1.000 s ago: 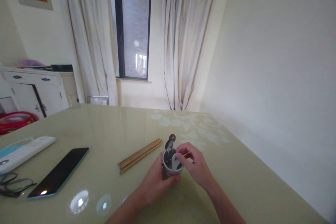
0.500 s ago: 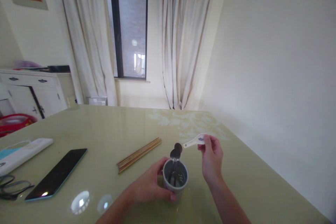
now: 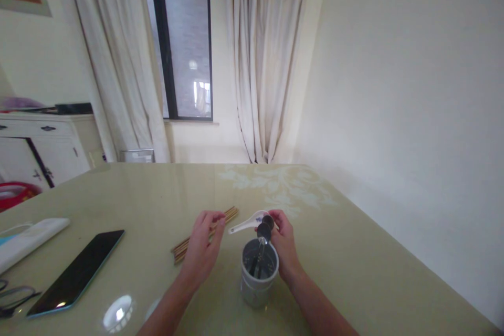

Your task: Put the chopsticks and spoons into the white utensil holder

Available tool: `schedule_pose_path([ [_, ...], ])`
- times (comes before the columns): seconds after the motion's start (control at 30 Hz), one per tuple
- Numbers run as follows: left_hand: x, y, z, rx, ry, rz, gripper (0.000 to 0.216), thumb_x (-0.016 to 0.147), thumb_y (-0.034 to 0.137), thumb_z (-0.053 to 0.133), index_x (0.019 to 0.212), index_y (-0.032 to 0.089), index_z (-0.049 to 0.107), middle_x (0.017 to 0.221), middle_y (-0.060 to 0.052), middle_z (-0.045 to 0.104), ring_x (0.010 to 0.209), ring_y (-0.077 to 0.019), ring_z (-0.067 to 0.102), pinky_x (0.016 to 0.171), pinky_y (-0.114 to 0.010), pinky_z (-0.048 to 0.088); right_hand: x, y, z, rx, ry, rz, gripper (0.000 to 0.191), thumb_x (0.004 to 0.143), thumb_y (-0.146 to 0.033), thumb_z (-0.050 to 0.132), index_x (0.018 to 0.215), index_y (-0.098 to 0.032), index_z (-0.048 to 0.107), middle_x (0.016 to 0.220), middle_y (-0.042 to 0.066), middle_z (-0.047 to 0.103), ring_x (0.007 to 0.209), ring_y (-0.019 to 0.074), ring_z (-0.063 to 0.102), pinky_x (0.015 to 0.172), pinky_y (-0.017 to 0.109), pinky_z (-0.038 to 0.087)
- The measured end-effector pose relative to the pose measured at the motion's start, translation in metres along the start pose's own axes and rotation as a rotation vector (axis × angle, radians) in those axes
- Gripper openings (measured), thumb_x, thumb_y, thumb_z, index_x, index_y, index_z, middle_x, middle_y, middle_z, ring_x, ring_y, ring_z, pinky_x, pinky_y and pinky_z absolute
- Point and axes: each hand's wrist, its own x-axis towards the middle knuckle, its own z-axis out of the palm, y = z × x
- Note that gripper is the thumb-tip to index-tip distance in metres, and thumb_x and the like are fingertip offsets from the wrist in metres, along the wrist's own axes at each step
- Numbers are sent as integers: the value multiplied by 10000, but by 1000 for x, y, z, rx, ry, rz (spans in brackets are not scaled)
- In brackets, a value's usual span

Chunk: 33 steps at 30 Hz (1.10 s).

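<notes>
A white ceramic soup spoon (image 3: 244,224) with a blue mark is pinched by its bowl end in my right hand (image 3: 284,241), its handle pointing left. Below it a grey utensil holder (image 3: 258,289) stands upright on the table. Dark metal spoons (image 3: 264,230) lean in the holder, their bowls above its rim, partly in front of the soup spoon. My left hand (image 3: 205,241) is raised left of the holder, thumb and fingers apart, close to the soup spoon's handle tip. Behind that hand lies a bundle of wooden chopsticks (image 3: 181,251), partly hidden.
On the left of the glossy table (image 3: 137,205) lie a black-screened phone or tablet (image 3: 79,273), a white power strip-like object (image 3: 35,241) and dark cables or glasses (image 3: 16,298). A white wall (image 3: 413,142) borders the right side.
My left hand has let go of the holder and risen up and left. My right hand has brought the soup spoon leftward, behind the metal spoons. The view has turned slightly right.
</notes>
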Motion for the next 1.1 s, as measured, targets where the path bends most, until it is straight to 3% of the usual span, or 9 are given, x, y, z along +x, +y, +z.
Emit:
schedule_pose_path([
  [0.1,-3,-6,17,32,-81,68,472,1036,576,460,1222,227,719,1157,-109,767,1071,-277,705,975,-432,556,-6,-1,5,62,-95,68,548,726,-652,902,954,-226,645,888,17,713,649,209,721,577,305,559],
  [0.23,-2,-9,24,36,-185,16,496,1038,584,416,974,223,750,836,-51,762,809,-243,705,781,-352,548,-7,-4,4,60,-167,112,502,774,-651,875,964,-239,658,867,12,710,699,233,740,599,309,555],
  [0.37,17,-24,-6,163,-19,-91,437,1017,510,395,942,231,723,850,-52,787,852,-260,730,791,-345,546,0,-7,-3,31,-75,33,561,825,-775,754,978,-235,725,994,60,747,748,224,718,619,313,547],
  [0.5,34,-57,-52,460,119,-285,371,1024,376,373,993,233,714,970,-81,822,859,-272,756,752,-345,518,6,-14,-13,-41,-65,-86,631,893,-831,619,910,-224,789,832,65,740,686,203,632,592,304,480],
  [0.6,38,-77,-72,650,124,-412,387,1035,362,357,997,234,720,1007,-115,827,920,-316,767,772,-381,524,4,-21,-17,-111,-110,-175,649,916,-830,589,916,-220,811,760,51,719,653,190,576,613,310,451],
  [0.7,38,-83,-75,795,74,-482,442,1046,367,322,1079,211,734,1039,-164,821,976,-358,767,808,-428,534,-1,-25,-19,-115,-208,-213,667,849,-852,660,1005,-219,805,838,60,744,724,214,616,669,327,486],
  [0.83,37,-79,-67,881,49,-472,504,1057,355,270,1159,170,728,1133,-201,796,1073,-380,744,859,-470,543,-5,-27,-17,-156,-276,-239,526,798,-691,834,1041,-229,769,862,38,731,755,213,619,680,318,482],
  [0.93,36,-77,-61,927,57,-434,520,1063,358,255,1168,164,726,1257,-202,753,1193,-396,687,906,-511,535,-7,-28,-14,-274,-219,-302,305,859,-520,816,857,-227,733,726,4,667,675,185,556,642,305,437],
  [1.1,33,-77,-57,972,59,-382,520,1063,360,261,1164,183,739,1279,-182,726,1225,-383,646,938,-509,517,-8,-34,-12,-317,-152,-355,237,889,-406,775,749,-230,699,663,-7,619,643,177,526,632,313,434],
])
